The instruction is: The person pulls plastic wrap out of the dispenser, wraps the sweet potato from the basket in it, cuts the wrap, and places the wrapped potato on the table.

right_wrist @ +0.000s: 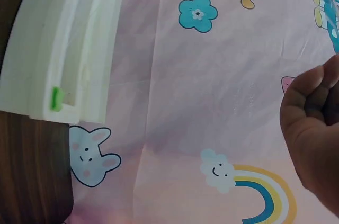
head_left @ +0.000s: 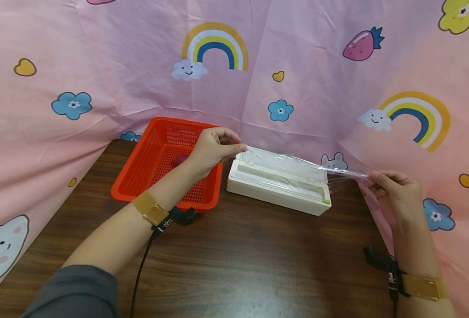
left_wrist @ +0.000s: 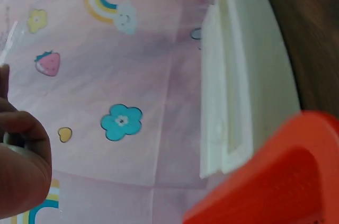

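Observation:
A sheet of clear plastic wrap [head_left: 318,166] stretches between my two hands, above a white wrap dispenser box [head_left: 274,196] whose lid stands open. My left hand [head_left: 214,148] pinches one corner of the film between thumb and fingers, over the dispenser's left end. At the other corner, my right hand [head_left: 395,190] pinches the film, out past the dispenser's right end. A roll [head_left: 278,180] lies inside the dispenser, partly veiled by the film. In the left wrist view the left hand [left_wrist: 21,160] shows at the left edge, its fingertips partly cut off.
Left of the dispenser stands a red plastic basket [head_left: 119,187] with a dark reddish item [head_left: 179,160] in it, partly hidden by the left arm. A small green piece [right_wrist: 56,99] sits at the dispenser's right end. Printed pink cloth [head_left: 226,97] hangs behind the brown table [head_left: 250,256].

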Available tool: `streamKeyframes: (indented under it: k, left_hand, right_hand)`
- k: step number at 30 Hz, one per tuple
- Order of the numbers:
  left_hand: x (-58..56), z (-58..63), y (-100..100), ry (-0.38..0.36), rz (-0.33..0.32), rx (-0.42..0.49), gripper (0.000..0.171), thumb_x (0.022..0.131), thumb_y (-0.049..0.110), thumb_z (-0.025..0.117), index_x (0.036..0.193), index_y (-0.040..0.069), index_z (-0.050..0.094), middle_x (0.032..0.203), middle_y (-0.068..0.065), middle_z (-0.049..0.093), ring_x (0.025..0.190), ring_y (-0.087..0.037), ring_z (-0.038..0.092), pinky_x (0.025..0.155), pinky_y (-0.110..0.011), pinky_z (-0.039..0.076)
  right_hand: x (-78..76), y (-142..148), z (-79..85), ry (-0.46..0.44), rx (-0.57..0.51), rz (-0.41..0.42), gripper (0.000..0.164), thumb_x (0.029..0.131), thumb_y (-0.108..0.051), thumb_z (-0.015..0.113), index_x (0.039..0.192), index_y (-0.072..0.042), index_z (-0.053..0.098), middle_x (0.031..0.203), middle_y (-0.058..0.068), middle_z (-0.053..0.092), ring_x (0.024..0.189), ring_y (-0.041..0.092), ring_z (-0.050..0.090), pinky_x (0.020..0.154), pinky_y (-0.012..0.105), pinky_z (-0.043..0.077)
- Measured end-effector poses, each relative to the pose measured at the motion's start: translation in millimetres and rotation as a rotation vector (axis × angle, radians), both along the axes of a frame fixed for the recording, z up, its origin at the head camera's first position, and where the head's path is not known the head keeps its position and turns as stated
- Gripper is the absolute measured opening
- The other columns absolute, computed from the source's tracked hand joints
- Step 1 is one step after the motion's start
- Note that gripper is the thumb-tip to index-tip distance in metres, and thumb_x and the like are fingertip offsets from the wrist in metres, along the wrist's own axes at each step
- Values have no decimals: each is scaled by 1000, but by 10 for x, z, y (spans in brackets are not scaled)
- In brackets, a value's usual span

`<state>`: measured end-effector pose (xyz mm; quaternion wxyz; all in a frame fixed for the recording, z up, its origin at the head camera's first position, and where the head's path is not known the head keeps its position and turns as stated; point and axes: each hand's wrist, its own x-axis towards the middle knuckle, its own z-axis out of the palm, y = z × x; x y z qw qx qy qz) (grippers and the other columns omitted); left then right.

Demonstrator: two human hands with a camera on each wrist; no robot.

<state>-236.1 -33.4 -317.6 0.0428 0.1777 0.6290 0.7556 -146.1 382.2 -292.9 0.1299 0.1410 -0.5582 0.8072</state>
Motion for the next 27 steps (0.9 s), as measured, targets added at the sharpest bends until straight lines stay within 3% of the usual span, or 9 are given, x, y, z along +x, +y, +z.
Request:
streamKeyframes:
  k: [4, 7, 10, 15, 20, 27]
  left_hand:
    - [108, -118, -55, 42, -25, -11, 12, 85, 5, 81, 84, 13, 73, 77, 3, 72, 64, -11, 51, 51, -21, 40]
    - [193, -190, -79, 32, -54, 14, 15, 84, 1, 80, 83, 14, 73, 78, 3, 71, 67, -10, 54, 56, -20, 45]
    - [252, -251, -98, 44, -74, 2, 16, 84, -1, 80, 84, 14, 74, 81, 3, 72, 71, -10, 60, 62, -19, 51]
    - [307, -385, -144, 96, -105, -62, 11, 84, 2, 81, 86, 11, 76, 82, 3, 75, 71, -11, 62, 64, -20, 52]
    - [408, -566, -211, 134, -155, -78, 8, 82, 0, 81, 88, 3, 76, 80, 3, 76, 67, -9, 61, 59, -21, 50]
    - [582, -818, -324, 142, -236, -143, 15, 81, 2, 84, 88, -7, 75, 82, 5, 78, 69, -7, 63, 60, -20, 49]
  right_hand:
    - [123, 21, -107, 22, 32, 25, 26, 95, 20, 49, 95, 13, 75, 81, 16, 77, 70, 24, 75, 74, 31, 62]
    - [197, 56, -203, 56, 60, 64, 31, 95, 23, 46, 95, 12, 74, 84, 16, 78, 74, 23, 75, 75, 29, 62]
    - [245, 114, -322, 111, 27, 190, 34, 94, 27, 40, 97, 16, 71, 90, 19, 77, 82, 26, 75, 80, 30, 61]
    - [332, 205, -515, 142, 32, 365, 35, 94, 29, 36, 104, 19, 68, 100, 22, 75, 97, 28, 71, 87, 30, 59]
    - [412, 245, -697, 145, 79, 459, 38, 92, 32, 36, 107, 17, 69, 109, 20, 74, 107, 27, 70, 90, 29, 58]
    - [537, 248, -935, 130, 171, 524, 40, 89, 34, 41, 106, 13, 70, 106, 13, 76, 105, 24, 70, 94, 30, 56]
